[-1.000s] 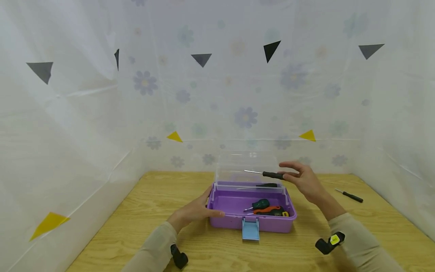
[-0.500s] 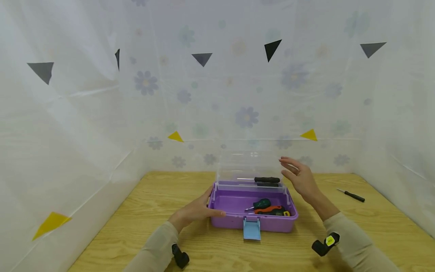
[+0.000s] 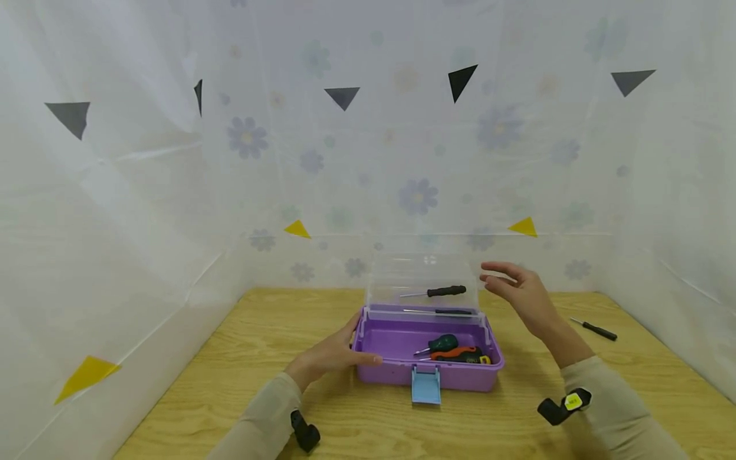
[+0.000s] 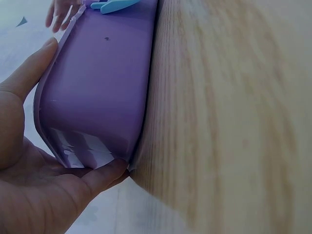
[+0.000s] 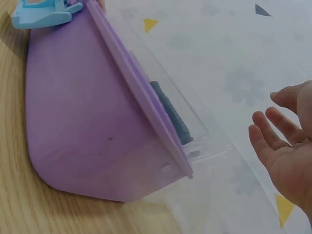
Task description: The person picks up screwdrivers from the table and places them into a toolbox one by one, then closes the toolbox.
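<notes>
My left hand (image 3: 333, 354) grips the left end of a purple toolbox (image 3: 391, 374), its thumb over the front rim; in the left wrist view the fingers (image 4: 105, 178) wrap the end wall. The clear lid (image 3: 385, 275) is tipped back. A black-handled screwdriver (image 3: 446, 291) shows in the lid, above another dark-handled screwdriver (image 3: 454, 312) by the hinge. Inside the box lie a green stubby screwdriver (image 3: 444, 344), an orange-handled tool (image 3: 460, 352) and a black-and-yellow tool (image 3: 474, 360), partly hidden by the front wall. My right hand (image 3: 520, 297) hovers right of the lid, holding nothing.
A small black screwdriver (image 3: 599, 331) lies on the wooden table (image 3: 230, 358) to the right. A light-blue latch (image 3: 426, 386) hangs down the box's front. Flowered translucent sheeting (image 3: 333, 166) encloses the table at the back and sides.
A second ago my right hand held the black-handled screwdriver over the lid; it has let go, and the screwdriver is now in the lid. My right hand has drawn back slightly. The left stays put.
</notes>
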`<state>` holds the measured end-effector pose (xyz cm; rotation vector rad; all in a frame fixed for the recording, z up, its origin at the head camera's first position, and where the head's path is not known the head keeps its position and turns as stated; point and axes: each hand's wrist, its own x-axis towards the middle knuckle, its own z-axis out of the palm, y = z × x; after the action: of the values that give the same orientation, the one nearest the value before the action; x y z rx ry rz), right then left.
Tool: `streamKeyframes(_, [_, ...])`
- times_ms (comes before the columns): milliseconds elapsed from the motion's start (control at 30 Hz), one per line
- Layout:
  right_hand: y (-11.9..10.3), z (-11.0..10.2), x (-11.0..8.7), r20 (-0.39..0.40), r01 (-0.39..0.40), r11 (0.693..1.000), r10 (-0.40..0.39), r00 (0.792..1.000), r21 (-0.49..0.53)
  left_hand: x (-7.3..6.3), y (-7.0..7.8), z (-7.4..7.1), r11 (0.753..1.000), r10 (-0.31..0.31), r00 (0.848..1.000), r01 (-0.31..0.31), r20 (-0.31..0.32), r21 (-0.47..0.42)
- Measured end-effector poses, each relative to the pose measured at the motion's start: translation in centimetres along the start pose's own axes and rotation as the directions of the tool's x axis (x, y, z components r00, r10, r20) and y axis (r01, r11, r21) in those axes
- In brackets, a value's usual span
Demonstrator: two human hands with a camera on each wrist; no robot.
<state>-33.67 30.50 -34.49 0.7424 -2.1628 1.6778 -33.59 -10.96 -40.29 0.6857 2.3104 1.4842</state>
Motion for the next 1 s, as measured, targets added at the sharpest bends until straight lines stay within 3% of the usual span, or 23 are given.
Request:
streamKeyframes(300, [-0.2, -1.7, -0.1, -0.003, -0.005, 0.999, 0.005, 1.0, 0.045, 0.1, 0.0, 0.1, 1.0, 0.007, 1.0, -0.007, 0.002, 0.0])
streamKeyframes(667, [-0.9, -3.5, -0.6, -0.006, -0.02, 0.999, 0.02, 1.0, -0.026, 0.0, -0.1, 0.1, 1.0, 0.002, 1.0, -0.002, 0.006, -0.003])
streamKeyframes(1000, [-1.3, -5.4, -1.0, -0.033, -0.036, 0.999, 0.036, 0.999, -0.003, 0.0, -0.1, 0.0, 1.0, 0.004, 1.0, -0.004, 0.012, -0.021])
